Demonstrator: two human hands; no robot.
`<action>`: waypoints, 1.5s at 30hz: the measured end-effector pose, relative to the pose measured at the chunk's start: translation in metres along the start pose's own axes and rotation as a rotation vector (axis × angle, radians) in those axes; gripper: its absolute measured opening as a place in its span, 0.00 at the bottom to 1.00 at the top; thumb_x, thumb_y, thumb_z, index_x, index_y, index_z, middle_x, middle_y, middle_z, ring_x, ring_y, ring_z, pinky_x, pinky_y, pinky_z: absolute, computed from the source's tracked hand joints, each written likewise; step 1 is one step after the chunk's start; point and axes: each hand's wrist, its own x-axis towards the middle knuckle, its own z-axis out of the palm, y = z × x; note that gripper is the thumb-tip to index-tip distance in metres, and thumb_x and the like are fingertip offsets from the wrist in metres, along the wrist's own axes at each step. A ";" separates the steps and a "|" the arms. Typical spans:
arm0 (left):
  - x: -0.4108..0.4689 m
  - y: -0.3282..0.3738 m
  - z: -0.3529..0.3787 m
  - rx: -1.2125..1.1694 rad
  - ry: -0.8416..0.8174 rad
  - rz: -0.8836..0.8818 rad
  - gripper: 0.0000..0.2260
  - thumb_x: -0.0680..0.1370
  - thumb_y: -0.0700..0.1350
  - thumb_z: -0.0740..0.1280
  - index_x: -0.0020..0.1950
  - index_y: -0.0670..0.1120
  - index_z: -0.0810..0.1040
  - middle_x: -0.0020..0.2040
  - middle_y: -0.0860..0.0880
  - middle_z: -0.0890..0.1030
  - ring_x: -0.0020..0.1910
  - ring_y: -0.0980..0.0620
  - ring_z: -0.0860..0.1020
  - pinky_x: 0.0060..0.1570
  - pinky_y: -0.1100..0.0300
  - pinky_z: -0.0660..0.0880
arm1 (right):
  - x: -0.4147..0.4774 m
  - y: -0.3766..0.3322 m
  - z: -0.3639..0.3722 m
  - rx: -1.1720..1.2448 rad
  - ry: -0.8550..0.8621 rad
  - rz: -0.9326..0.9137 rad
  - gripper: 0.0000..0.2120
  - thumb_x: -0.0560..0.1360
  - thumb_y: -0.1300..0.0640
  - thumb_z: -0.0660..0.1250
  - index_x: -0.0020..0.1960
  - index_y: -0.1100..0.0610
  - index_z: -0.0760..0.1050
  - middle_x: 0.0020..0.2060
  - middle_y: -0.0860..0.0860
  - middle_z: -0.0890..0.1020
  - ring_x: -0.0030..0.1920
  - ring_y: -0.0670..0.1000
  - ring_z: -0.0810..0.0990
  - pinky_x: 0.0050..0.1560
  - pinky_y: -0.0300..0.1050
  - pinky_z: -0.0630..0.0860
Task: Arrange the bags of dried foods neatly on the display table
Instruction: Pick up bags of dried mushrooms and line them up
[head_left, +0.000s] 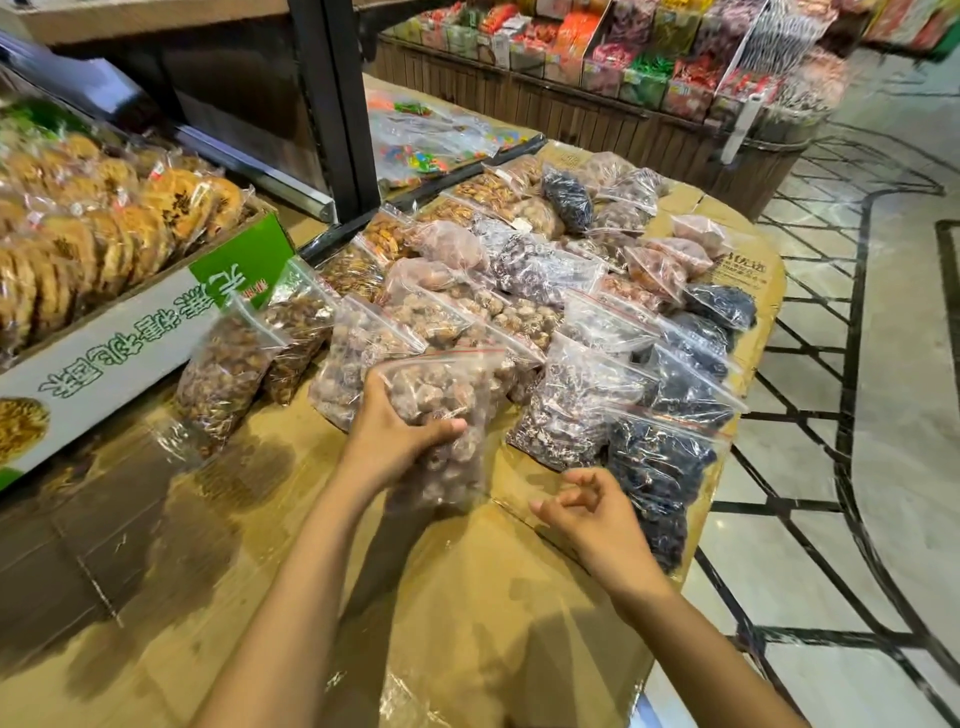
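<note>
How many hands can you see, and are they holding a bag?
2. The left hand grips a bag of light brown dried food near the table's front. The right hand hovers beside it, holding nothing.

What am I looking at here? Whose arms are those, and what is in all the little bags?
There is no machine here. A person wears a camera on their head, so you see what they see: their own two arms reaching out over a table in a shop.

The table is covered with brown cardboard. On it lie rows of clear zip bags of dried foods, some pale brown, some nearly black, like the dark bag near the right edge.

The left hand is gripping one bag of pale brown lumps at the front of the rows. The right hand holds nothing; its fingers are loosely curled above the cardboard.

On the left sits a green and white box of round biscuits. Behind are shelves of colourful sweets.
</note>
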 end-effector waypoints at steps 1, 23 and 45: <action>0.012 0.003 -0.003 0.088 -0.047 0.024 0.37 0.62 0.48 0.81 0.63 0.50 0.62 0.57 0.52 0.74 0.56 0.52 0.74 0.56 0.58 0.69 | 0.006 -0.004 0.000 -0.028 0.013 -0.021 0.17 0.70 0.61 0.74 0.52 0.54 0.69 0.42 0.55 0.74 0.40 0.50 0.75 0.41 0.44 0.78; 0.015 -0.077 0.026 0.467 0.161 0.274 0.53 0.64 0.53 0.79 0.76 0.62 0.45 0.68 0.43 0.65 0.66 0.43 0.66 0.63 0.50 0.67 | 0.085 -0.028 -0.047 -1.199 0.350 -0.278 0.45 0.68 0.42 0.72 0.73 0.63 0.56 0.68 0.64 0.66 0.70 0.63 0.58 0.71 0.58 0.58; -0.069 -0.034 0.084 0.426 0.266 0.262 0.47 0.67 0.70 0.62 0.78 0.52 0.45 0.79 0.46 0.51 0.78 0.45 0.49 0.75 0.47 0.49 | 0.064 -0.009 -0.145 -1.062 0.280 -0.329 0.08 0.77 0.56 0.63 0.51 0.59 0.76 0.45 0.59 0.82 0.50 0.62 0.78 0.49 0.56 0.75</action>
